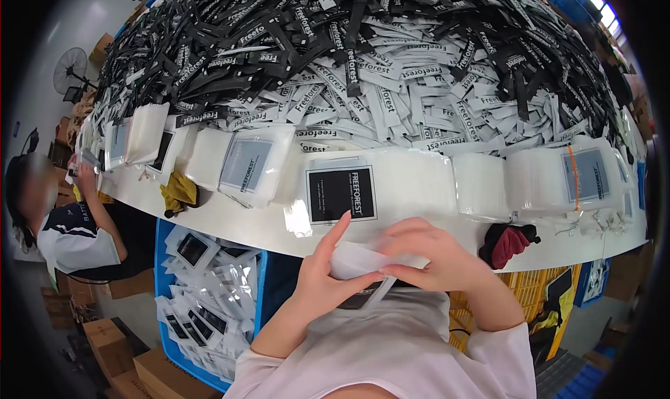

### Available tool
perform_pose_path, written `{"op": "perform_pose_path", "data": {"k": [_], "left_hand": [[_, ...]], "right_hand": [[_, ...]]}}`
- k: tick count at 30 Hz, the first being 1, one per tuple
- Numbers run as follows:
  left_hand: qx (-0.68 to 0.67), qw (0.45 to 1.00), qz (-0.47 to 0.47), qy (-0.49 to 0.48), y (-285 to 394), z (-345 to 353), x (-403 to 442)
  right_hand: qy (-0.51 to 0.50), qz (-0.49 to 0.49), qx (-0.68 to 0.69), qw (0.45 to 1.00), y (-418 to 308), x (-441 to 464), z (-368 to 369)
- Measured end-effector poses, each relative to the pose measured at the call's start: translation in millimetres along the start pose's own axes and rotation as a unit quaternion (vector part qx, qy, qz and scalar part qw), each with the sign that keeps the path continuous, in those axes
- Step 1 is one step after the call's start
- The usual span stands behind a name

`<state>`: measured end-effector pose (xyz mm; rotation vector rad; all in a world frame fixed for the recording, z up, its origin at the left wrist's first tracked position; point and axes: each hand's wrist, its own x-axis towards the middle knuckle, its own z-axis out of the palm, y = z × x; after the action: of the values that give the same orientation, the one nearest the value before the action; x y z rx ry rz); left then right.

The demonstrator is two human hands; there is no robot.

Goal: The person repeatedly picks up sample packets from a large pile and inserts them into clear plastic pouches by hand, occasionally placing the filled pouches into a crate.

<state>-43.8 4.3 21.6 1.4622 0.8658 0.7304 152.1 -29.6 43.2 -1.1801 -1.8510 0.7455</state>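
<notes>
Close to my body, above the near table edge, I hold a whitish plastic bag (357,259) with a dark printed panel on its lower side. My left hand (315,284) grips it with the thumb across the front and the index finger pointing up. The thumb of my right hand (440,256) presses at the bag's right side; its other fingers are curled and a little blurred. Just beyond lies a long row of flat bags (412,183), the front one showing a black FREEFOREST label (352,198).
Black and white Freeforest packets (391,71) are heaped across the table. A blue crate (162,287) of filled bags stands at lower left, a yellow crate (513,298) at right. Yellow cloth (180,192) and red-black cloth (508,245) lie along the edge. Another person (84,235) works at left.
</notes>
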Motion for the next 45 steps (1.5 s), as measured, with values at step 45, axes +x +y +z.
{"op": "perform_pose_path", "data": {"k": [45], "left_hand": [[0.343, 0.9, 0.247, -0.106, -12, -16, 46]], "right_hand": [[0.081, 0.22, -0.29, 0.928, 120, 161, -85]]}}
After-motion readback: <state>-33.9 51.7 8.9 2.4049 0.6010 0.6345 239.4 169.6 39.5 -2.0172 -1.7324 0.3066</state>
